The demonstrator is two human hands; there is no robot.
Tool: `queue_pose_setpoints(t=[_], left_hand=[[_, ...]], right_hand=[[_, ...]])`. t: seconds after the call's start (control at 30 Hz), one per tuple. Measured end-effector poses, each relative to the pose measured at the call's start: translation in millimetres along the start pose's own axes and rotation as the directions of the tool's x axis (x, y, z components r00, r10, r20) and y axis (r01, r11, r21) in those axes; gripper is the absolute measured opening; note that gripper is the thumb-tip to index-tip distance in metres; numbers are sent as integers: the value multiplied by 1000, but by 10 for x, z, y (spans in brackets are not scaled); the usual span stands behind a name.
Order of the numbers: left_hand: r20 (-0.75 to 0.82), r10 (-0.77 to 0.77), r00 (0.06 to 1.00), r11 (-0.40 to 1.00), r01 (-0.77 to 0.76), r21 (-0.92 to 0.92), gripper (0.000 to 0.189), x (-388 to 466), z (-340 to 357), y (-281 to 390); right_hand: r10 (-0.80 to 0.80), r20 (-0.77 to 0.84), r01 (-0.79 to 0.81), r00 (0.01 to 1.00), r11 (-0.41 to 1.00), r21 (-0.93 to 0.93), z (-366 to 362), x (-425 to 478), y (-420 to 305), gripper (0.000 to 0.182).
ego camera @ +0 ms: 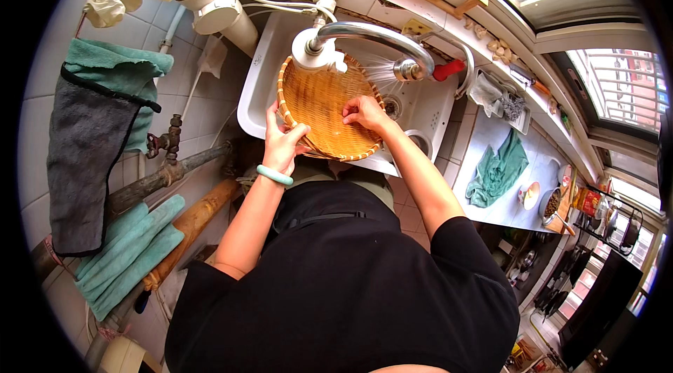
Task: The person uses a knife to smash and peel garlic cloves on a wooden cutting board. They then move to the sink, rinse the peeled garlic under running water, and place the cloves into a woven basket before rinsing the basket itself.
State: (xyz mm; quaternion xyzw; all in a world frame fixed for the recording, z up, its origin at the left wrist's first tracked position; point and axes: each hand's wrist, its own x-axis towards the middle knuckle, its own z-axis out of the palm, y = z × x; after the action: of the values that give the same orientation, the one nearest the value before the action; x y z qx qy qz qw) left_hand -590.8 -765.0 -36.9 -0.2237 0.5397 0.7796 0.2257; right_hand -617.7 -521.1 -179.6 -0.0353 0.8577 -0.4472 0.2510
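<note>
A round woven bamboo basket (320,102) is tilted over the white sink (253,94). On its near left rim my left hand (283,144) is closed, thumb on the inside and a pale green bangle at the wrist. My right hand (364,112) is over the basket's inner right side, fingers curled together at the weave; whether they pinch something small cannot be told. Above the basket arches a chrome faucet (376,31), and its shower head (413,69) sprays water at the basket's right edge. The sink drain (391,106) shows just right of the basket.
Right of the sink, a counter (457,189) bears a green cloth (499,170), a bowl (528,195) and a metal pot (550,203). A red-handled object (448,70) lies by the faucet. Cloths (87,162) hang on the left wall near pipes (202,160).
</note>
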Motion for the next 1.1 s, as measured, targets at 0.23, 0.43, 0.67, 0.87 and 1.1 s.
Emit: queue_pose_setpoints(t=[0.23, 0.43, 0.67, 0.87, 1.1], left_hand=[[5, -13, 1000, 999, 13, -33, 66, 68, -105, -107], [-35, -53, 998, 999, 53, -1, 64, 114, -117, -148], [-40, -84, 996, 995, 86, 52, 74, 98, -188, -152], [-7, -75, 997, 997, 75, 35, 73, 5, -131, -112], [-19, -51, 998, 998, 52, 26, 72, -84, -97, -34]], right_hand=[[-62, -52, 53, 997, 984, -171, 22, -26, -24, 11], [100, -372, -122, 923, 992, -36, -114, -43, -71, 10], [145, -822, -28, 550, 987, 155, -459, 115, -34, 17], [78, -351, -142, 933, 977, -160, -27, 133, 133, 20], [68, -96, -89, 993, 968, -233, 141, 90, -30, 13]])
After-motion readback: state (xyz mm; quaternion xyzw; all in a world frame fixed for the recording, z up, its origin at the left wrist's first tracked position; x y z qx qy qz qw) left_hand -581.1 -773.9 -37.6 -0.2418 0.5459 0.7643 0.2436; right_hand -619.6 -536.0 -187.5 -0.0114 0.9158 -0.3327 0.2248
